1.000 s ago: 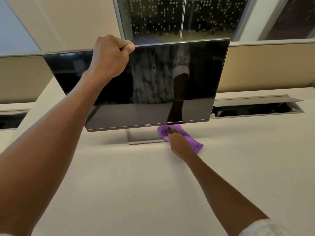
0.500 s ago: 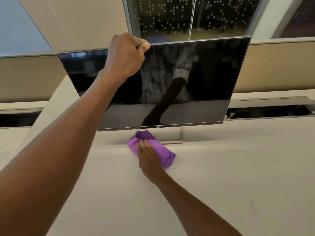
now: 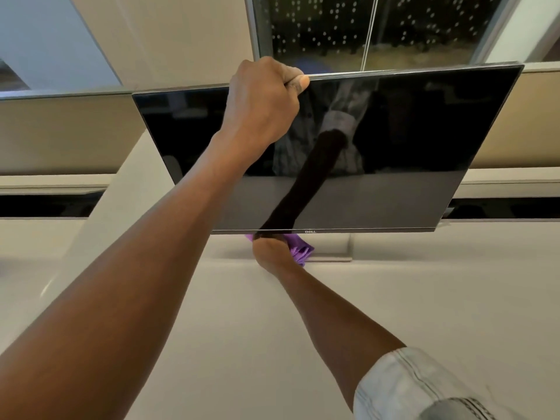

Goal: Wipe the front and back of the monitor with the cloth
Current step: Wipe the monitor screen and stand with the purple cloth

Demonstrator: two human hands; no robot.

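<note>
A black Dell monitor (image 3: 394,147) stands on a silver base (image 3: 333,253) on the pale desk, its dark screen tilted back towards me. My left hand (image 3: 263,98) grips the top edge of the monitor, thumb on the front. My right hand (image 3: 271,253) holds a purple cloth (image 3: 300,250) just under the bottom bezel, left of the logo. The bezel hides its fingertips. Cloth shows on both sides of that hand.
The desk (image 3: 424,313) stretches wide in front of the monitor. Behind it runs an open cable trough (image 3: 500,210) and a beige partition (image 3: 515,122), with a dark window (image 3: 394,25) above.
My right hand has slid the cloth from the desk in front of the base up to the monitor's bottom edge. My left hand keeps its grip on the top edge.
</note>
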